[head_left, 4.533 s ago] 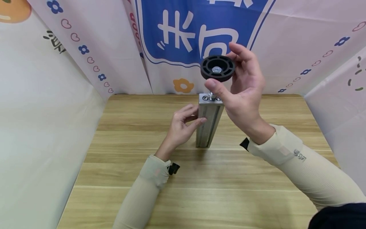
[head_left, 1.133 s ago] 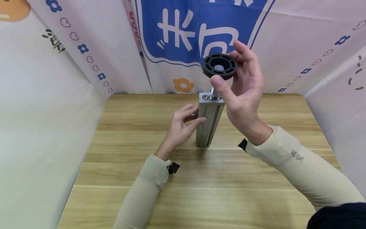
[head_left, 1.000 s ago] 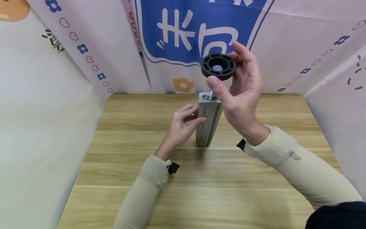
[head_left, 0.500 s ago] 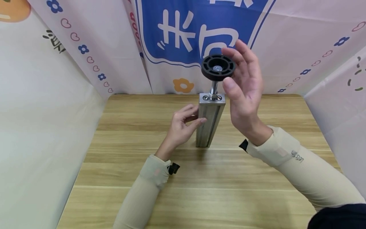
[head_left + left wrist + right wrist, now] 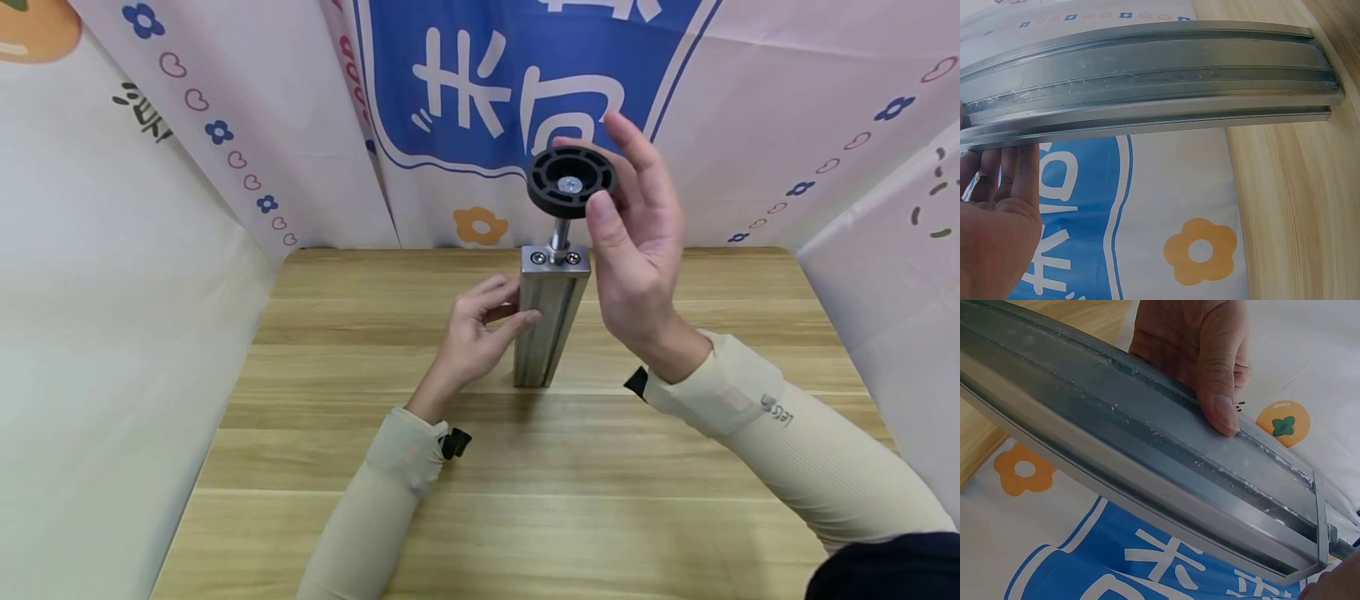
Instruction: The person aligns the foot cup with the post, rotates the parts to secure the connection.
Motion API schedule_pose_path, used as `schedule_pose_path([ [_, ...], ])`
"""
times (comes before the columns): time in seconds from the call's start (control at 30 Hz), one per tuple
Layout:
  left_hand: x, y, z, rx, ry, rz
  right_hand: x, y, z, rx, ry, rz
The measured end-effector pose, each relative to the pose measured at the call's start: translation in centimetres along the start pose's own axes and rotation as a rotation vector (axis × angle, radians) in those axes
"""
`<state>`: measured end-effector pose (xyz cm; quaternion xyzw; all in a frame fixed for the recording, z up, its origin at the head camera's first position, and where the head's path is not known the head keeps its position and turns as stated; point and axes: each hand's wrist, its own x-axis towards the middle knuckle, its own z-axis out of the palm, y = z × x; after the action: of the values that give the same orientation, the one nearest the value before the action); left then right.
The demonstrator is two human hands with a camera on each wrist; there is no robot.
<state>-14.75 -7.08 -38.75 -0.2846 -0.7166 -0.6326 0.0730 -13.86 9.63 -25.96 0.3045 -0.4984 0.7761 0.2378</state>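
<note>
An aluminium profile (image 5: 551,325) stands upright on the wooden table, tilted slightly in the head view. On its top end plate (image 5: 556,260) a threaded stem (image 5: 561,233) carries a black round levelling foot (image 5: 570,185). My left hand (image 5: 476,333) holds the profile from the left, thumb on the near face and fingers behind. My right hand (image 5: 637,258) is round the foot's right side, thumb at the near rim, a finger behind it, index finger raised. The left wrist view shows the profile's grooved face (image 5: 1147,75); in the right wrist view, my left thumb (image 5: 1219,387) presses it.
The wooden table (image 5: 480,517) spreads out around the profile. Behind it hangs a printed cloth (image 5: 442,200) with a blue panel and an orange flower. Pale cloth walls (image 5: 112,317) close in the sides. Small pale flecks lie in the profile's grooves.
My right thumb has shifted from the foot's front rim to its right side. Half a second ago that hand was more spread; its fingers have closed in again. My left hand stays put.
</note>
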Motion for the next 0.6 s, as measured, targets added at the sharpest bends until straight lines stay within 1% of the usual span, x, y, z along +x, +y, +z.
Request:
schedule_pose_path([
  [0.23, -0.03, 0.11, -0.05, -0.003, -0.001, 0.0, -0.15, 0.16, -0.11, -0.093, 0.02, -0.059],
  [0.6, -0.11, -0.04, 0.0, -0.005, 0.002, 0.017, 0.19, 0.41, 0.06, -0.103, 0.06, -0.064],
])
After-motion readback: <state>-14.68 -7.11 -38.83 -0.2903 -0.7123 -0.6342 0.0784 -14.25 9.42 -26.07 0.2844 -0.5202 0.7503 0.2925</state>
